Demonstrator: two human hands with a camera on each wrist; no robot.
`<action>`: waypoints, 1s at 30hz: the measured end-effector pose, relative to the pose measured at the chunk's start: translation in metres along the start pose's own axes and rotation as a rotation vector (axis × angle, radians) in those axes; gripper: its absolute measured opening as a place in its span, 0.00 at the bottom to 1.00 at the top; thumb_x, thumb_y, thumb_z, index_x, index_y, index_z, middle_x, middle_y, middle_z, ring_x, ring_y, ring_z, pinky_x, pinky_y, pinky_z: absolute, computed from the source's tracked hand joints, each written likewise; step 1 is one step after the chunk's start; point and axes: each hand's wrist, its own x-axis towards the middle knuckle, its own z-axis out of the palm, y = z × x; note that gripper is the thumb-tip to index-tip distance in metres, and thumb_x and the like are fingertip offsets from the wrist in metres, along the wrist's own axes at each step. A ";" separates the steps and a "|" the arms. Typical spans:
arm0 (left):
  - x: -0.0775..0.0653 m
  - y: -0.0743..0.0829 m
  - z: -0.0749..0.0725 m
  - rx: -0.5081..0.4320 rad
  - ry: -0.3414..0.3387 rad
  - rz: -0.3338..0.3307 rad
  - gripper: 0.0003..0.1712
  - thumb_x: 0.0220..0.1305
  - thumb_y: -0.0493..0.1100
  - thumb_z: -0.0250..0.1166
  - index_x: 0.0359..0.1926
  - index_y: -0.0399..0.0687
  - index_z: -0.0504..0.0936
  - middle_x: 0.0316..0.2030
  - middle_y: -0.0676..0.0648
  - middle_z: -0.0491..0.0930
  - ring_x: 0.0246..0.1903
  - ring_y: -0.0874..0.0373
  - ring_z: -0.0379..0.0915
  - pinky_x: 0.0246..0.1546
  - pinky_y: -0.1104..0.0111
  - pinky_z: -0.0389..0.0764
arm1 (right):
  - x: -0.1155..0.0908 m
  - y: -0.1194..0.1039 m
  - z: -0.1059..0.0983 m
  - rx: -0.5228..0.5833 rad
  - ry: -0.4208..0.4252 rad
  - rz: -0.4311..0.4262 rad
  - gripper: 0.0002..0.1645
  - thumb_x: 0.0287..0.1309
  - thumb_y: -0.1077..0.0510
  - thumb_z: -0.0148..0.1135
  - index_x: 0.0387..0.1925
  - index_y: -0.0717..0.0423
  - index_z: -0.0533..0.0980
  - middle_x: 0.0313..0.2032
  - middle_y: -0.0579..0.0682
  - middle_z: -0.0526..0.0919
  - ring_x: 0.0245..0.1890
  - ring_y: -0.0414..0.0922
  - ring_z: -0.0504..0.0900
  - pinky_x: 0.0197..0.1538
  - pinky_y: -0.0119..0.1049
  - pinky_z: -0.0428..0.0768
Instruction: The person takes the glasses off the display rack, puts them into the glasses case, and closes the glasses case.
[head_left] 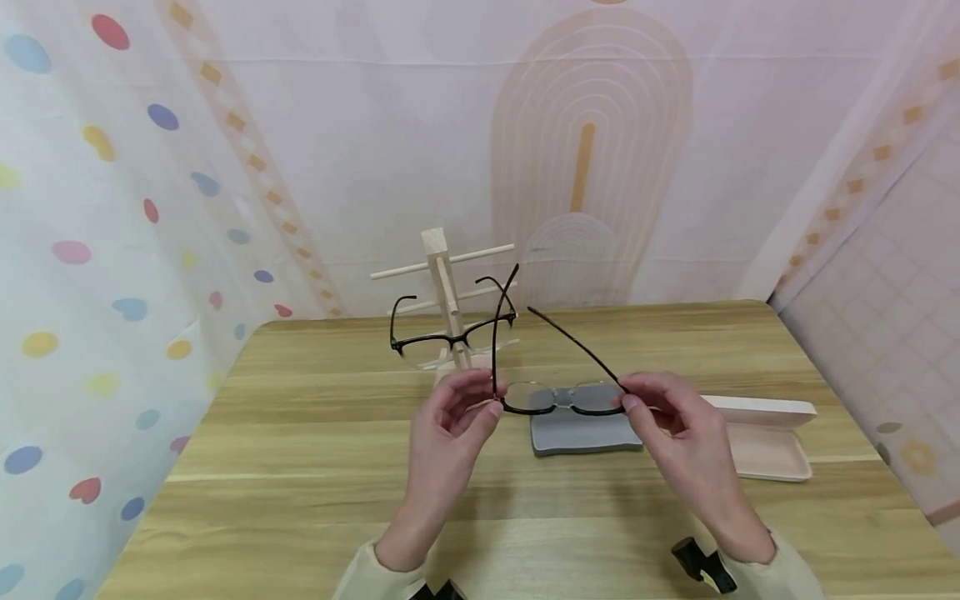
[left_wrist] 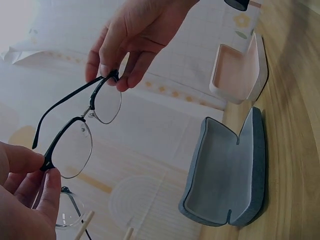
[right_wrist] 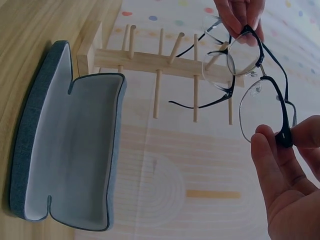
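Note:
A pair of half-rim eyeglasses (head_left: 557,406), dark along the brow with thin metal under the lenses, is held up above the table with its temples unfolded. My left hand (head_left: 448,429) pinches the frame's left corner, and my right hand (head_left: 686,446) pinches the right one. Below and behind the glasses lies an open grey-blue glasses case (left_wrist: 220,170), which the right wrist view shows with its pale lining upward. Another pair of glasses (head_left: 453,339) with a black top rim hangs on the wooden display stand (head_left: 442,275) behind my left hand.
On the right of the table (head_left: 300,467) sits an open pale pink glasses case (head_left: 768,454), partly behind my right hand. Several pegs stick out from the stand's post. A patterned cloth (head_left: 360,150) hangs behind the table and along its left side.

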 end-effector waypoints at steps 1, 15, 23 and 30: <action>-0.001 0.000 0.000 0.003 0.002 -0.003 0.21 0.62 0.22 0.67 0.56 0.32 0.79 0.48 0.35 0.85 0.49 0.52 0.84 0.54 0.65 0.84 | 0.000 0.001 0.001 0.004 -0.003 -0.005 0.17 0.62 0.78 0.62 0.47 0.62 0.83 0.38 0.50 0.87 0.40 0.35 0.87 0.39 0.22 0.83; -0.003 -0.004 0.000 0.016 0.011 0.007 0.20 0.62 0.21 0.66 0.55 0.31 0.81 0.49 0.33 0.83 0.52 0.45 0.82 0.54 0.65 0.84 | -0.003 0.009 0.001 -0.010 -0.064 -0.023 0.18 0.61 0.79 0.62 0.45 0.60 0.85 0.40 0.48 0.86 0.42 0.38 0.87 0.41 0.26 0.86; -0.003 -0.006 0.000 0.014 0.011 0.033 0.19 0.62 0.20 0.66 0.53 0.30 0.82 0.46 0.34 0.84 0.50 0.46 0.82 0.52 0.67 0.85 | -0.004 0.010 0.000 -0.027 -0.088 -0.036 0.19 0.60 0.80 0.62 0.44 0.59 0.86 0.42 0.49 0.85 0.43 0.35 0.85 0.43 0.28 0.86; -0.003 -0.006 0.000 0.016 0.000 0.035 0.18 0.62 0.21 0.66 0.53 0.30 0.82 0.47 0.31 0.83 0.49 0.48 0.82 0.51 0.68 0.85 | -0.005 0.010 0.000 -0.040 -0.096 -0.058 0.19 0.58 0.81 0.62 0.43 0.61 0.86 0.42 0.48 0.84 0.42 0.37 0.86 0.43 0.28 0.86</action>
